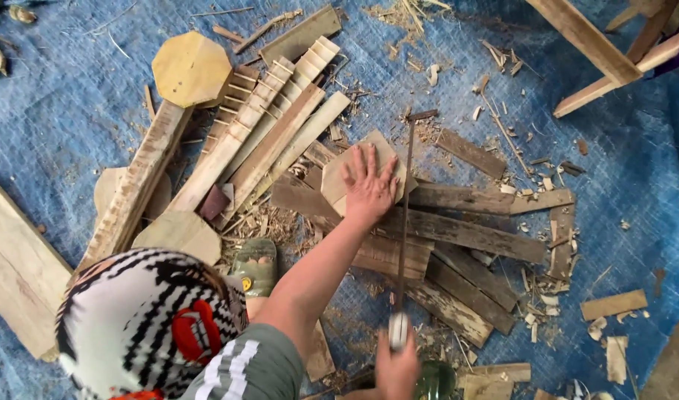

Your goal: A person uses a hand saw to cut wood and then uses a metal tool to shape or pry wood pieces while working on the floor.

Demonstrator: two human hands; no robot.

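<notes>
My left hand [369,189] lies flat, fingers spread, on a pale angular-cut wooden piece [338,178] that rests on a pile of dark weathered planks [465,233]. My right hand [396,370] grips the pale handle of a long thin dark blade [405,222]. The blade runs up past the right edge of the pale piece, close to my left fingers, and its tip reaches the far side of the pile. A head in a black, white and red patterned cap [143,326] fills the lower left.
A blue tarp [73,96] covers the ground, strewn with chips and shavings. Long pale slats [273,126], an octagonal wooden piece [190,68] and similar cut shapes lie to the left. A sandalled foot [255,268] sits by my arm. A wooden frame [599,48] stands top right.
</notes>
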